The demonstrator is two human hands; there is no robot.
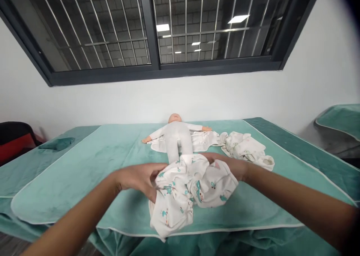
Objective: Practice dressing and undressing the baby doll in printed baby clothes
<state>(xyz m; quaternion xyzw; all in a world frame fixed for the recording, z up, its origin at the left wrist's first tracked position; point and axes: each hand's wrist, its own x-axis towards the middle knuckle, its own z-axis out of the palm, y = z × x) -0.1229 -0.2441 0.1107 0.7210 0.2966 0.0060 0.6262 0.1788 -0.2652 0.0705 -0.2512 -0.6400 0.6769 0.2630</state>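
Head view: left hand (138, 177) and right hand (229, 164) grip a printed white garment (176, 198). Beyond it, a doll (177, 132) lies on green cloth (112, 151).

Two hands (137, 176) (226, 163), one doll (177, 132), one held garment (176, 199), one window (153, 35).

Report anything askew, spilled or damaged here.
Only untidiness: the cloth heap right of the doll lies crumpled, while the garment beneath the doll is spread out. The printed cloth in the left hand and right hand is bunched, likely from handling. No spill or damage shows.
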